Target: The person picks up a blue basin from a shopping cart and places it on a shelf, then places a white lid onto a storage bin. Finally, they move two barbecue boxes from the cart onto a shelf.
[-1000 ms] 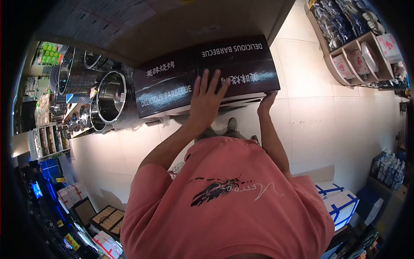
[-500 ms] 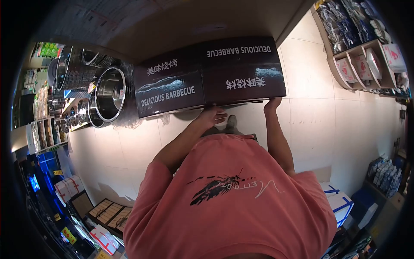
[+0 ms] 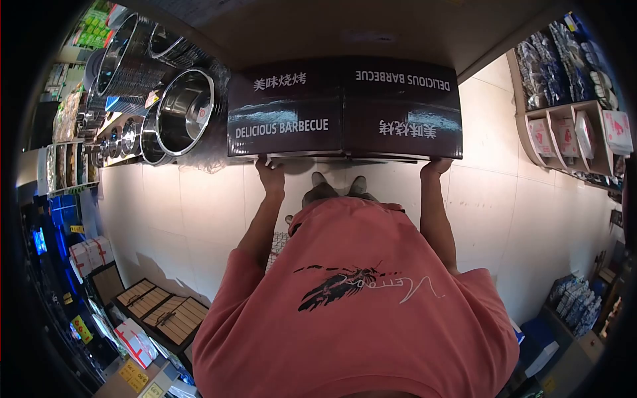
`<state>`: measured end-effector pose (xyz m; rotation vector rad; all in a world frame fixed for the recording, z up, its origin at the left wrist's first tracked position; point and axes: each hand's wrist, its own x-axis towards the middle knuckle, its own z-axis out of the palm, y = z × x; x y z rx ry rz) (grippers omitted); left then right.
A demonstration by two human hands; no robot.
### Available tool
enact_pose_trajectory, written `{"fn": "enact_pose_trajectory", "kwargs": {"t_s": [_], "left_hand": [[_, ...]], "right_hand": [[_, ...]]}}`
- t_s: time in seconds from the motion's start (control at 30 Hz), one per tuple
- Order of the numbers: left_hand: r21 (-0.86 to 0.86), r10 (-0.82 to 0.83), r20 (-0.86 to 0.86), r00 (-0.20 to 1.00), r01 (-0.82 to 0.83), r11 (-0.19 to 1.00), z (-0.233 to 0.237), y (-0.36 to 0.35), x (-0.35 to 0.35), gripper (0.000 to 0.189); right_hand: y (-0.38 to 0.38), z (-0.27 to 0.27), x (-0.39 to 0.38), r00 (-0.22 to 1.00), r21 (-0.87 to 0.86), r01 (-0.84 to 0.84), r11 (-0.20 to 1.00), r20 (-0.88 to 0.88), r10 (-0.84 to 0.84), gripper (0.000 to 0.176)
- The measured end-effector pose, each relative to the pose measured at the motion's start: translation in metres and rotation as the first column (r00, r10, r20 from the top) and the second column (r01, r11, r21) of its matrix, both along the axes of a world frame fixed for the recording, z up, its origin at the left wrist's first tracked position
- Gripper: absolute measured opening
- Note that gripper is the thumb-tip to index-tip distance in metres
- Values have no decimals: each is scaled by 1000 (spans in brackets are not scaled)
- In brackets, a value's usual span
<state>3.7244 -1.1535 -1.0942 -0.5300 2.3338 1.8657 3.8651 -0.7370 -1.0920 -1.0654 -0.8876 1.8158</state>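
Note:
Two dark boxes, a left one (image 3: 285, 109) and a right one (image 3: 401, 113), stand side by side under a wide panel, both printed "DELICIOUS BARBECUE". My left hand (image 3: 271, 178) is at the lower edge of the left box, its fingers bent up against the underside near the left corner. At the right box's lower edge, near its right corner, my right hand (image 3: 434, 169) has its fingers curled at the bottom. The undersides of the boxes hide parts of both hands' fingers.
Shiny metal pots (image 3: 182, 113) stand close to the left box. A shelf with packaged goods (image 3: 574, 139) is at the right. Brown slatted cases (image 3: 162, 312) lie at the lower left. Overhead a broad panel (image 3: 371, 33) spans the top.
My left hand has moved left, from near the middle of the boxes to the left box's outer end. The view has turned slightly, so the boxes look more level.

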Motion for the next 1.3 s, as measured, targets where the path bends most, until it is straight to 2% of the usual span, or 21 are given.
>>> {"fn": "enact_pose_trajectory", "kwargs": {"t_s": [0.03, 0.13, 0.2, 0.23, 0.3, 0.33, 0.37, 0.43, 0.47, 0.5, 0.57, 0.73, 0.83, 0.87, 0.9, 0.97, 1.0, 1.13, 1.23, 1.27, 1.3], "left_hand": [[-84, -6, 44, 999, 10, 996, 1, -5, -5, 70], [13, 47, 90, 995, -48, 999, 6, -2, -8, 66], [-84, 114, -106, 988, -123, 989, 19, 9, -3, 53], [-77, 124, -105, 987, -132, 988, 23, 11, -7, 53], [-360, -49, -493, 869, -152, 921, 32, 7, -16, 51], [-287, 41, -409, 912, -171, 943, 58, 18, -14, 44], [-288, 53, -413, 909, -186, 939, 52, 12, -18, 44], [98, 79, -141, 987, -66, 993, 24, -3, -29, 36], [198, 66, -136, 988, -38, 979, 18, -3, -31, 31], [189, 70, -132, 989, -44, 981, 13, -8, -27, 31], [-42, -28, -170, 985, 21, 999, 22, -1, -28, 32], [-141, -29, -152, 988, 8, 990, -2, -10, -30, 34], [-226, -65, -224, 972, 13, 974, -8, -12, -30, 37], [-221, -66, -175, 982, 26, 975, -1, -13, -29, 40], [-212, -43, -173, 984, 6, 977, 5, -11, -28, 40], [-255, 20, -120, 993, -50, 966, 7, -9, -27, 40], [-234, 6, -164, 986, -45, 971, 2, -9, -28, 42], [-207, 116, -164, 980, -149, 967, 36, 9, -14, 48], [-126, 243, -225, 944, -275, 953, 46, 20, 0, 49], [-71, 366, -175, 914, -383, 921, 34, 26, 5, 49], [-18, 485, -119, 866, -491, 871, 28, 31, 10, 49]], "right_hand": [[0, -1, 2, 997, 41, -67, 997, 51, 65, 28], [3, 0, 4, 995, 3, -95, 995, 33, 95, 31], [1, 8, 4, 995, -8, -103, 995, 3, 103, 36], [4, 8, 4, 994, -2, -111, 994, 4, 111, 36], [3, 7, 4, 992, 1, -127, 992, -6, 127, 36], [1, 7, 3, 992, 11, -117, 993, -50, 117, 39], [-1, 8, 2, 990, 9, -131, 991, -54, 131, 39], [-6, 12, 2, 995, 18, -97, 995, -21, 97, 45], [-4, 8, 3, 993, 54, -117, 992, -29, 119, 44], [-5, 3, 8, 992, 45, -122, 991, -25, 124, 44], [-3, -1, 5, 990, 87, -141, 986, 6, 141, 44], [-15, 22, 2, 991, 59, -133, 989, -4, 134, 47], [-1, 0, 11, 982, 40, -184, 982, -32, 185, 49], [-3, 4, 12, 975, 52, -220, 974, -3, 220, 50], [-4, 9, 11, 982, 39, -185, 982, -29, 187, 47], [-4, 14, 13, 970, 28, -244, 969, -18, 244, 50], [-3, 14, 16, 954, 16, -297, 955, -31, 297, 54], [19, -1, 30, 925, -52, -374, 926, 50, 376, 38], [45, -17, 39, 782, -260, -573, 777, 109, 613, 29], [40, -8, 36, 728, -306, -607, 733, 155, 668, 30], [76, -47, 47, 670, -397, -632, 665, 152, 727, 42]]}}
